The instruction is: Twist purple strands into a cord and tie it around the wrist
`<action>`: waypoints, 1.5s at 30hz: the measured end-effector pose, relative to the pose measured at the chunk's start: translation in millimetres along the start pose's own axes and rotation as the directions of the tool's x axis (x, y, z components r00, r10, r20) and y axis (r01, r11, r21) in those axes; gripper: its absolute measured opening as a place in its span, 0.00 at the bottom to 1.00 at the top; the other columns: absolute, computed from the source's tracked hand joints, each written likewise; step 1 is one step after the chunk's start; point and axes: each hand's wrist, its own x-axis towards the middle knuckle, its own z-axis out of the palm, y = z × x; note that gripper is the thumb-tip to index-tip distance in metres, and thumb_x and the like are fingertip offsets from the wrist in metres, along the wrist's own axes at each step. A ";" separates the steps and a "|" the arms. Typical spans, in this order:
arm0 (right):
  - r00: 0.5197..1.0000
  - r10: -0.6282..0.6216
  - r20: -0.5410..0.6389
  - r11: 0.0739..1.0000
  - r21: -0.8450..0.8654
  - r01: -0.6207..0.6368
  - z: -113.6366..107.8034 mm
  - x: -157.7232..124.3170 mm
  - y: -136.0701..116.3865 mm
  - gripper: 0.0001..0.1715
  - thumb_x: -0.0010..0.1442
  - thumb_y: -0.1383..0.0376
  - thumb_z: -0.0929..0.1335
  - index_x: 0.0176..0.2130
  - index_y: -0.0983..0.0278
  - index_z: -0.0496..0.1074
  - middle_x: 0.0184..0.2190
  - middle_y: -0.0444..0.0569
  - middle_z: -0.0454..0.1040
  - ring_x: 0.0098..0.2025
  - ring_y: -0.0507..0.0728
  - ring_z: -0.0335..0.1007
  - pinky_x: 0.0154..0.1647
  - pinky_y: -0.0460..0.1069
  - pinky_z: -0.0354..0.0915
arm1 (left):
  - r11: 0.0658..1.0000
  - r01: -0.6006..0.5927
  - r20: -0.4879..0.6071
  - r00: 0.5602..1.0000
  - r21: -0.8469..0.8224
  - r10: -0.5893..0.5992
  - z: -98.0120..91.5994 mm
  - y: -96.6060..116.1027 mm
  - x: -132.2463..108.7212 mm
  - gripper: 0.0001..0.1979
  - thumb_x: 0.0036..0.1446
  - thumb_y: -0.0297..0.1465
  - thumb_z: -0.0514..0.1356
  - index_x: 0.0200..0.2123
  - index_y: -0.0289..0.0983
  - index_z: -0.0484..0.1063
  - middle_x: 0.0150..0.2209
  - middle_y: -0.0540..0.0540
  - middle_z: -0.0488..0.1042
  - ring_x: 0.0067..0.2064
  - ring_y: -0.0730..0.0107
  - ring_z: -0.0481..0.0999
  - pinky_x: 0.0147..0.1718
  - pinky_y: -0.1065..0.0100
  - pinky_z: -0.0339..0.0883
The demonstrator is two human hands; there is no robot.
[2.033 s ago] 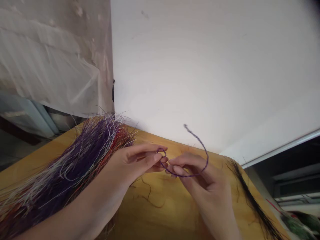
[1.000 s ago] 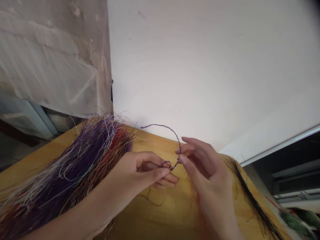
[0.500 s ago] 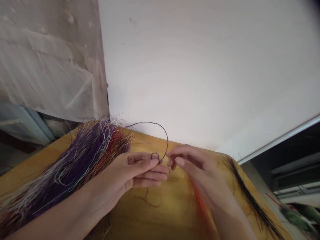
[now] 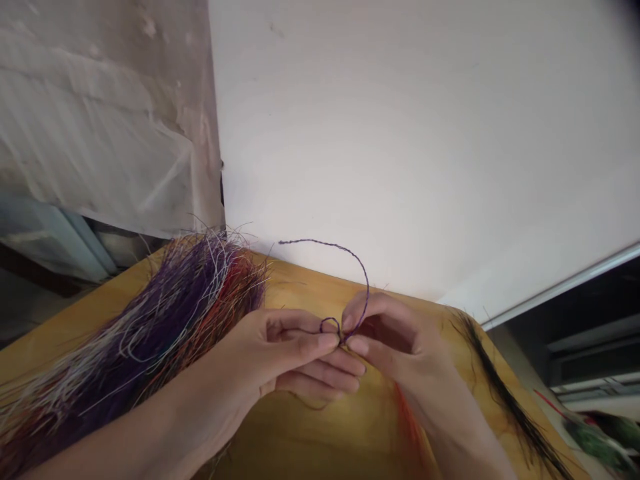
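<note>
A thin twisted purple cord arcs up from my fingertips and ends in a free tip to the left, above the table. My left hand pinches a small loop of this cord between thumb and fingers. My right hand grips the cord right beside that loop, so the two hands meet there. Behind my left forearm lies a large bundle of purple, white and orange fibres. A thin black fibre bunch lies beyond my right hand.
The hands work over a yellow wooden table, with orange strands under my right wrist. A white wall rises behind it, and a translucent plastic sheet hangs at the left. Something green sits low at the right.
My hands have come closer together around the small loop. The cord's free end has swung from pointing up to lying left in a wide arc, and my right hand now grips nearer the loop.
</note>
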 end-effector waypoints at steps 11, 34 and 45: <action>0.993 -0.102 -0.062 0.992 -0.083 0.097 6.2 -6.9 -5.0 0.06 0.56 0.70 0.73 0.33 0.58 0.76 0.32 0.43 0.71 0.37 0.52 0.68 0.39 0.48 0.67 | 0.985 -0.159 -0.001 0.987 0.066 0.160 -2.9 -10.7 7.4 0.09 0.48 0.35 0.71 0.28 0.36 0.77 0.26 0.47 0.81 0.29 0.68 0.81 0.33 0.72 0.76; 0.980 0.062 0.191 0.996 -0.081 -0.047 -7.3 -2.4 -6.5 0.06 0.57 0.71 0.72 0.36 0.61 0.72 0.35 0.42 0.67 0.39 0.51 0.64 0.41 0.46 0.61 | 0.902 -0.225 0.098 0.974 0.368 0.203 -9.1 -26.9 5.7 0.07 0.58 0.34 0.60 0.31 0.37 0.74 0.30 0.51 0.81 0.35 0.69 0.82 0.36 0.73 0.73; 0.984 0.157 0.085 0.939 -0.321 -0.122 -1.7 -11.9 -21.8 0.09 0.54 0.73 0.70 0.31 0.61 0.67 0.32 0.39 0.65 0.37 0.49 0.63 0.39 0.45 0.61 | 0.540 -0.350 0.113 0.900 0.765 0.422 -1.4 -26.9 -2.5 0.08 0.61 0.31 0.58 0.37 0.42 0.78 0.30 0.55 0.79 0.33 0.74 0.78 0.33 0.77 0.69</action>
